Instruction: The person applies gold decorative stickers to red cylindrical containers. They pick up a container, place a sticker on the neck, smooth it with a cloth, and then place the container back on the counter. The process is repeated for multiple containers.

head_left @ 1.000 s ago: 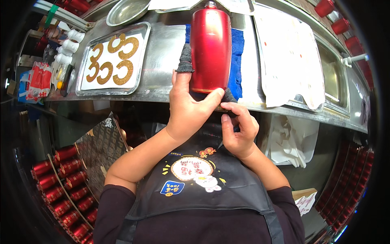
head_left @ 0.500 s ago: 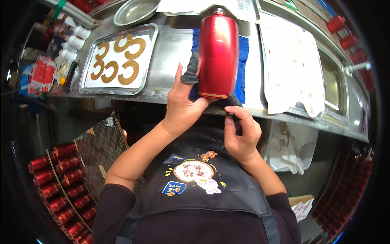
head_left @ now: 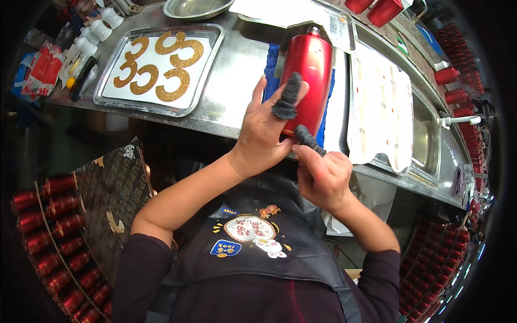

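Observation:
A glossy red bottle [head_left: 309, 64] lies tilted over a blue cloth [head_left: 271, 64], its bare metallic neck pointing away from me and its base toward me. My left hand [head_left: 265, 126] grips it near the base, the thumb at the bottom edge and a finger in a black cover laid across its side. My right hand [head_left: 326, 175] is closed at the bottle's lower end, fingers mostly curled. One of its fingers, in a black cover, reaches to the bottle's bottom rim. Anything inside the right fingers is hidden.
A metal tray [head_left: 186, 110] with several gold C-shaped pieces [head_left: 173, 85] stands left. White sheets [head_left: 381, 113] cover a surface on the right, beside a sink [head_left: 425, 137]. Red bottles are stacked low left [head_left: 59, 226] and right [head_left: 439, 258]. A metal bowl [head_left: 197, 7] stands behind.
My view has shifted. The covered left finger has moved from beside the bottle onto its upper side. My right fingers have gone from a pinch below the base to touching the bottom rim.

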`<state>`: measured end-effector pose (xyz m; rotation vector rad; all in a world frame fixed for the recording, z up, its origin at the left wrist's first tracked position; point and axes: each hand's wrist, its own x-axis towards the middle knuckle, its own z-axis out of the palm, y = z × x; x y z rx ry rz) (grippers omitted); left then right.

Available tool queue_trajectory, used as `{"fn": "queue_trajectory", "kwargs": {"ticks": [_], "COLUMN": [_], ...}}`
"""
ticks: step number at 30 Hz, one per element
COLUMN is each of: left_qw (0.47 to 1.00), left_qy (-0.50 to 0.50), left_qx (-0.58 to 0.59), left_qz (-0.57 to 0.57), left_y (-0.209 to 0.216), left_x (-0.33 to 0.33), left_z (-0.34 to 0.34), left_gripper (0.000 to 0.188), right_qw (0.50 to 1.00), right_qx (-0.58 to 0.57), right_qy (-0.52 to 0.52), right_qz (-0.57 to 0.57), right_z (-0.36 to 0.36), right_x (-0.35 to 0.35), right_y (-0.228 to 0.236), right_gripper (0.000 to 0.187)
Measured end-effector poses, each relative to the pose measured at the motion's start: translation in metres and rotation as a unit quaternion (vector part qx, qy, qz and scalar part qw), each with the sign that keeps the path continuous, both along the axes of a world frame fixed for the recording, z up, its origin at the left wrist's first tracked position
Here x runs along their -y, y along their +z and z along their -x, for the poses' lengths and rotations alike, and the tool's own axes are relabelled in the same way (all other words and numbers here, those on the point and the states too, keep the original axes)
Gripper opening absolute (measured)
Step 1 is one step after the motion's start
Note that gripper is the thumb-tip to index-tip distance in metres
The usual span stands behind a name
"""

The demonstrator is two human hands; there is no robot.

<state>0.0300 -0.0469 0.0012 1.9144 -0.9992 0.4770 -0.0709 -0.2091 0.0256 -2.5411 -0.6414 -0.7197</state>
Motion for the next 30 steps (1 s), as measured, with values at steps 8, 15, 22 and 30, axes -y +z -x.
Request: {"fn": "queue_trajectory", "kwargs": {"ticks": [8, 15, 22, 30], "left_qw": [0.997, 0.995, 0.981, 0.981], "left_qy": [0.066, 0.055, -0.081, -0.001], "left_qx": [-0.037, 0.042, 0.096, -0.144], "left_qz": [-0.007, -0.069, -0.146, -0.127], "left_y": [-0.018, 0.005, 0.027, 0.005], "left_x": [-0.017, -0.014, 0.014, -0.021], "left_z": [-0.001, 0.007, -0.004, 0.002], "left_gripper": [0.094, 0.089, 0.064, 0.08], "right_qw": [0.968, 0.998, 0.943, 0.922], "right_qx": [-0.074, 0.015, -0.058, -0.096], "right_qy": [0.025, -0.05, -0.15, -0.158], "right_qz": [0.237, 0.018, -0.292, -0.339], "right_z": [-0.03, 0.004, 0.027, 0.027], "right_x": [-0.025, -0.002, -0.019, -0.023], "right_y": [0.034, 0.014, -0.023, -0.03], "right_gripper": [0.013, 0.036, 0.025, 0.026]}}
